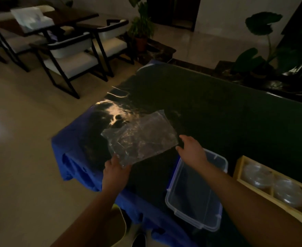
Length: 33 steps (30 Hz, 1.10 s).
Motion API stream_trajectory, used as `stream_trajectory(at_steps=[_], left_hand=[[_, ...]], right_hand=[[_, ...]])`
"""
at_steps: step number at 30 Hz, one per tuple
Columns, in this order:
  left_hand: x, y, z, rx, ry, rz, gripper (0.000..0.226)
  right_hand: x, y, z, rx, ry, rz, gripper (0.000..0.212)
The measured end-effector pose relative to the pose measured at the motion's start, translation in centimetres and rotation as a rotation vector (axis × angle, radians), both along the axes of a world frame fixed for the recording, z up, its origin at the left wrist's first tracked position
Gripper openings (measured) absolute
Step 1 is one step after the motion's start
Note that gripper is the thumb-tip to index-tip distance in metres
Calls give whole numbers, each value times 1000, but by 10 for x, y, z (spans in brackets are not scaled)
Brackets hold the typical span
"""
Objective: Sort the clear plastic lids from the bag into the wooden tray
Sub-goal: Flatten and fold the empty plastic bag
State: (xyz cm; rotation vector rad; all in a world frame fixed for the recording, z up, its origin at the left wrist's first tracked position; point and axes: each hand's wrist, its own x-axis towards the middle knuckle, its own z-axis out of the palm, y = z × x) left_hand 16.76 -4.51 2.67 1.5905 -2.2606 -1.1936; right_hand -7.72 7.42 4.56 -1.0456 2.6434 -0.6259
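Note:
A flat, crinkled clear plastic bag (141,138) lies over the dark table top. My left hand (117,172) grips its near corner. My right hand (191,148) hovers by the bag's right corner with fingers apart, holding nothing. At the right edge sits the wooden tray (242,164), divided into compartments, with clear plastic lids (257,173) stacked in the visible ones. Whether any lid is inside the bag I cannot tell in the dim light.
A clear plastic storage box (198,195) stands between my forearms near the table's front edge. Blue cloth (71,148) hangs over the table's left side. Chairs (71,56) and potted plants (141,24) stand beyond on the tiled floor.

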Motion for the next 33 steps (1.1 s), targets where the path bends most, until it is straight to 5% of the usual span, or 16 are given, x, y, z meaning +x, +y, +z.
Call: stream_trajectory(at_steps=[5,11,13,17,25,28,30,33], left_hand=[[-7,-40,-31,263,0,342,75],[-9,-58,-49,461,134,415,33],[-8,-63,-51,583,221,512,19],[0,-78,-37,853,658,718,13],[17,-66,7,806,1164,452,22],[15,-45,22,794,1215,432,24],[11,-22,29,751,1159,365,28],[14,1,42,694,995,245,41]], right_hand=[[-22,-38,-13,194,46,8,32],[-32,-72,-23,341,31,77,16],[-32,-74,-21,242,-33,56,3],[-32,-58,5,-53,-206,-16,20],[0,22,51,-789,-889,-326,45],[27,33,53,-891,-1168,-450,71],[41,32,61,-917,-1299,-383,58],[38,34,82,-1101,-1208,-430,23]])
